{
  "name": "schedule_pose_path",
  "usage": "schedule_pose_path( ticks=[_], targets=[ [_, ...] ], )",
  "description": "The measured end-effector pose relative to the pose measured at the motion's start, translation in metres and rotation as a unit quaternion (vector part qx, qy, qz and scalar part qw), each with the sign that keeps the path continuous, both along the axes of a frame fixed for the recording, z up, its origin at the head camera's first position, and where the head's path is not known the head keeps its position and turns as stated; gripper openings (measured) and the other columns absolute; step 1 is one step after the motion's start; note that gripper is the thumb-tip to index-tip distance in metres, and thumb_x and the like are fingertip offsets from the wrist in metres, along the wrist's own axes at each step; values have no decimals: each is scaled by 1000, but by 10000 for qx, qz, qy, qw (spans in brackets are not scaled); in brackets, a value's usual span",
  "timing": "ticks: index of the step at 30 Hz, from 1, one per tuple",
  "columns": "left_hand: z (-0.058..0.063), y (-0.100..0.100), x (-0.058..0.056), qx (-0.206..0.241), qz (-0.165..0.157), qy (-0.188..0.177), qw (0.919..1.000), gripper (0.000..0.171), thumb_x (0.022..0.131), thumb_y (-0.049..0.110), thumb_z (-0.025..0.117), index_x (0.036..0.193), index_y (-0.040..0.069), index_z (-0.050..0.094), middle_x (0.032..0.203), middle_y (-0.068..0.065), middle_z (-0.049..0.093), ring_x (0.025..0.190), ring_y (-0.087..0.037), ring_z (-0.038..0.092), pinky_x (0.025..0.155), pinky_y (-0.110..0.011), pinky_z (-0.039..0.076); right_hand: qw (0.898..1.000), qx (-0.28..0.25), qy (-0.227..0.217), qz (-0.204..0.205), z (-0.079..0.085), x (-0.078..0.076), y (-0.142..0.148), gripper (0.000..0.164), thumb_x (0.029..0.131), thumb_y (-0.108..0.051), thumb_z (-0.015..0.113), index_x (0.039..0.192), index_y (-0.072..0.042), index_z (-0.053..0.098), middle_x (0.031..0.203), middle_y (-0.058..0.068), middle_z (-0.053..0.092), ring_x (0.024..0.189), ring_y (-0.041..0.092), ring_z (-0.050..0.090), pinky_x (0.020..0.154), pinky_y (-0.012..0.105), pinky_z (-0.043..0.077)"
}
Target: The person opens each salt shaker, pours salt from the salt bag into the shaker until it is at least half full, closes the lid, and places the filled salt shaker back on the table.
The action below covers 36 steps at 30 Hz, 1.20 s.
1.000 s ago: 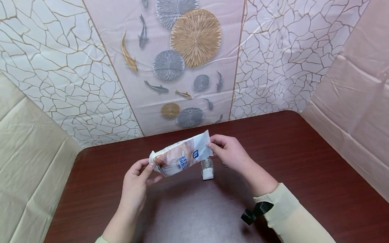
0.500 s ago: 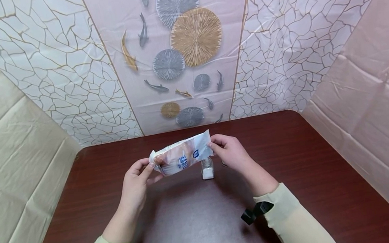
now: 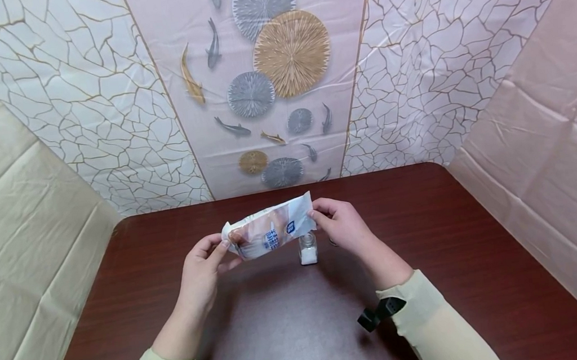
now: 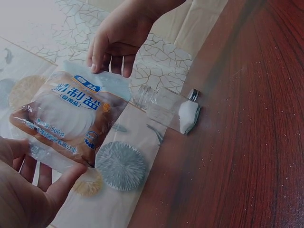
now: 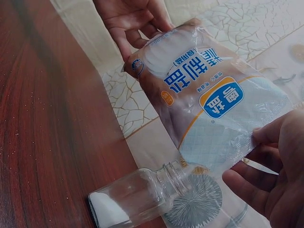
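A plastic bag of refined salt (image 3: 264, 233), white and brown with blue lettering, is held above the table between both hands, its right end higher in the head view. My left hand (image 3: 199, 274) grips its left end between thumb and fingers. At the other end, my right hand (image 3: 345, 226) pinches the pale edge with thumb and fingertips. Below that end stands a small clear glass bottle (image 5: 137, 194), capless, with a threaded neck and white salt at the bottom. The bag's lower corner is close to the bottle mouth; whether they touch I cannot tell.
A small round silvery lid (image 4: 193, 94) lies on the table near the bottle, mostly hidden by the right hand in the head view. White grains dot the dark red table (image 4: 247, 142). Patterned cloth (image 3: 271, 91) hangs behind the table, with plain cloth at both sides.
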<state>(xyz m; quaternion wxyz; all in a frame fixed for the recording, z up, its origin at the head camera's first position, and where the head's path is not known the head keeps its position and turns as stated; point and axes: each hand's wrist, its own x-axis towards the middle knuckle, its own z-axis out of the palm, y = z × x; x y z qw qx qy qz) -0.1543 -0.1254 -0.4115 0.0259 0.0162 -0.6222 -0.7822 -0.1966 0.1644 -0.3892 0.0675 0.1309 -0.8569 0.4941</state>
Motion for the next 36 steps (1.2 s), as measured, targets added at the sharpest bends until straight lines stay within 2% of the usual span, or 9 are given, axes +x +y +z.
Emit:
schedule_pose_path(
  ticks=[6, 13, 16, 20, 30, 36],
  targets=[
    [0, -1, 0, 16, 31, -14, 10000, 14, 97, 0, 59, 110, -4, 63, 104, -7, 65, 98, -22, 65, 79, -46, 58, 10000, -30, -40, 19, 1, 1, -1, 12, 98, -15, 62, 104, -10, 72, 90, 5, 71, 78, 30, 64, 64, 34, 52],
    [0, -1, 1, 96, 31, -27, 9999, 11, 97, -1, 59, 106, 0, 65, 104, -8, 64, 101, -27, 65, 80, -45, 58, 10000, -20, -37, 24, 0, -1, -2, 12, 98, -14, 63, 104, -10, 72, 91, 4, 71, 75, 19, 63, 66, 34, 53],
    [-1, -2, 0, 157, 7, 25, 9999, 10, 97, -1, 59, 104, 2, 66, 102, -7, 65, 98, -25, 66, 79, -46, 58, 10000, 10, 27, 18, 0, -1, -2, 12, 98, -14, 63, 103, -10, 72, 89, 4, 71, 74, 17, 62, 66, 34, 53],
    [-2, -1, 0, 174, -23, 76, 9998, 10, 97, -1, 60, 105, 2, 65, 101, -6, 66, 96, -21, 66, 79, -46, 58, 10000, 16, 61, -15, 0, -1, -1, 12, 98, -14, 63, 103, -9, 72, 88, 4, 71, 74, 18, 63, 65, 34, 53],
    [-2, 0, -1, 141, -20, 78, 9999, 12, 97, -1, 59, 107, -1, 64, 101, -6, 66, 96, -21, 66, 79, -45, 58, 9999, 47, 117, -4, 1, -1, -1, 11, 98, -13, 63, 102, -9, 72, 87, 4, 71, 73, 17, 63, 66, 33, 53],
    [-1, 0, -1, 122, -14, 58, 9999, 12, 97, -1, 59, 108, -2, 64, 102, -7, 66, 96, -21, 66, 79, -45, 58, 10000, 53, 45, -51, 1, 0, 0, 11, 98, -14, 62, 102, -10, 72, 86, 4, 70, 73, 23, 61, 62, 34, 50]
  ],
)
